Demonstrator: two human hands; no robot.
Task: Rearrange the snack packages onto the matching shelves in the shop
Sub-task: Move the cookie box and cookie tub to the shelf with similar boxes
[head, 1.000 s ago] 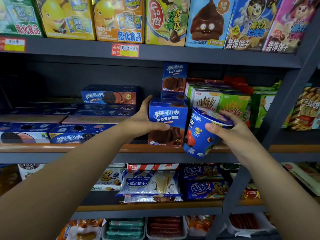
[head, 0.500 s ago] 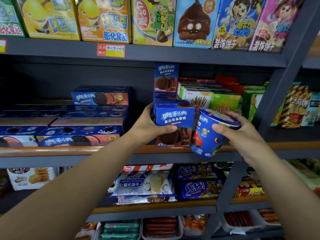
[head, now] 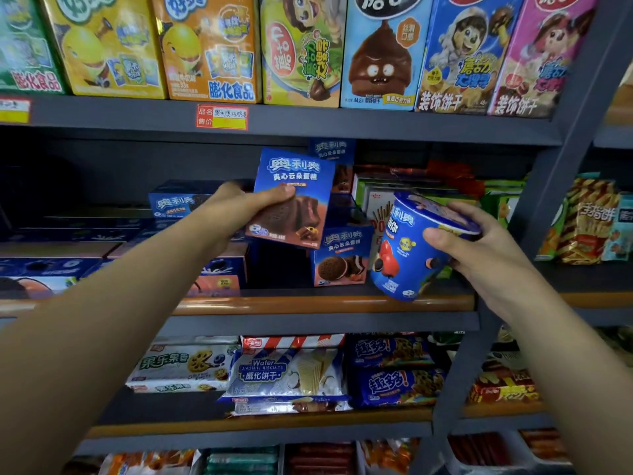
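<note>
gripping a tilted blue box (head: pixel 294 197), left hand (head: pixel 236 207); right hand (head: pixel 479 248) clasps blue tub (head: pixel 411 248) beside another box (head: pixel 342 257).

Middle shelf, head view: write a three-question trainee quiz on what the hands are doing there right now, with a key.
1. True or false: the left hand holds the blue cake box lifted clear of the middle shelf.
2. Multiple choice: the right hand grips A) a green stick-biscuit box, B) a blue round tub, C) a wafer pack.
3. Fill in: the tub is not upright but ____, its lid end toward the right hand.

Key: 1 true; 2 B; 3 tilted.
</note>
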